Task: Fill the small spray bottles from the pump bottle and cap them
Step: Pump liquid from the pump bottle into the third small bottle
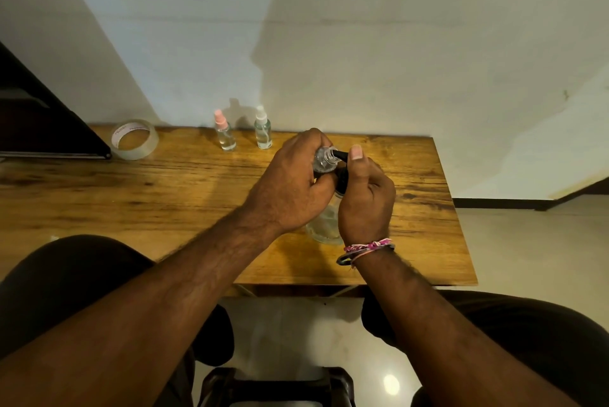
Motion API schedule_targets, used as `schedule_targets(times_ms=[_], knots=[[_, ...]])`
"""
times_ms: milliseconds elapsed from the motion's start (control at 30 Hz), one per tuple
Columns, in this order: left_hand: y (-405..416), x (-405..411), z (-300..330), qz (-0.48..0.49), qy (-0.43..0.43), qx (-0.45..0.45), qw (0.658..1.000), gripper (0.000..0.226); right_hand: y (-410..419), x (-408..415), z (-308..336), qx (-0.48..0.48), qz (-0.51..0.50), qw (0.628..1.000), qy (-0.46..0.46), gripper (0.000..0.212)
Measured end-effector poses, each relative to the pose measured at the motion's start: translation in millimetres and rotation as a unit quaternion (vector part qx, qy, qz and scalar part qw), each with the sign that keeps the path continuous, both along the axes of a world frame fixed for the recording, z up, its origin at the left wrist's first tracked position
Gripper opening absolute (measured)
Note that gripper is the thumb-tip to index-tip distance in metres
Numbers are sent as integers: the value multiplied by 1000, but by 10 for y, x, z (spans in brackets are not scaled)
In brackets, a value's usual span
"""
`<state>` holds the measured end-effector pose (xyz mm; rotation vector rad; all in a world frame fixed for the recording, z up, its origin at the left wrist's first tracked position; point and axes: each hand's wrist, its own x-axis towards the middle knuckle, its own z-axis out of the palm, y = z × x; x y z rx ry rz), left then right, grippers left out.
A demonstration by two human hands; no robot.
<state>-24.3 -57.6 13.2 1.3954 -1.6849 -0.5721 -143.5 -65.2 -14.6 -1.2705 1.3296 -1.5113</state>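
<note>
While only the head view is on offer, it shows enough. Left hand [290,185] is curled round a small uncapped spray bottle [322,161], held tilted with its threaded neck toward the black nozzle [339,155] of the pump bottle [324,230]. Mouth and nozzle tip look touching or v. nearly so; can't tell if the tip is inside. Right hand [365,195] wraps the black pump head, fingers curled, thumb [356,153] laid on top as if to press. Pump bottle's clear base stands on the wooden table [164,195] under both hands, mostly hidden.

Handling, as a guess: small bottle looks like thin clear plastic, light, rigid enough but will flex if squeezed hard, and slippery if liquid runs down it. Best held round the body below the shoulder, neck left free, approx. as now. Pump bottle is heavier w/ liquid, steady on its base; press straight down on the head so it doesn't tip. Narrow mouth means aim matters; short strokes to avoid overspill.

At the back edge stand two capped bottles w/ clear liquid in them, a pink-capped bottle [224,133] and a white-capped bottle [263,129], apart from each other. Tape roll [134,139] lies far left, beside a dark object [39,116]. Cap for the held bottle isn't in sight.
</note>
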Motion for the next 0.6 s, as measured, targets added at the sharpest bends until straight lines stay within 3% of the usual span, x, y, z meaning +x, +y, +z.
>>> schedule_targets(times_ms=[100, 467, 600], knots=[[8, 5, -7, -1, 0, 0, 1000, 20, 1, -16, -24, -16, -7, 1000, 11, 68], [15, 1, -32, -3, -2, 14, 1000, 23, 9, -13, -19, -49, -12, 998, 41, 45], [14, 2, -25, -5, -4, 20, 1000, 25, 12, -15, -49, -51, -7, 998, 32, 66]])
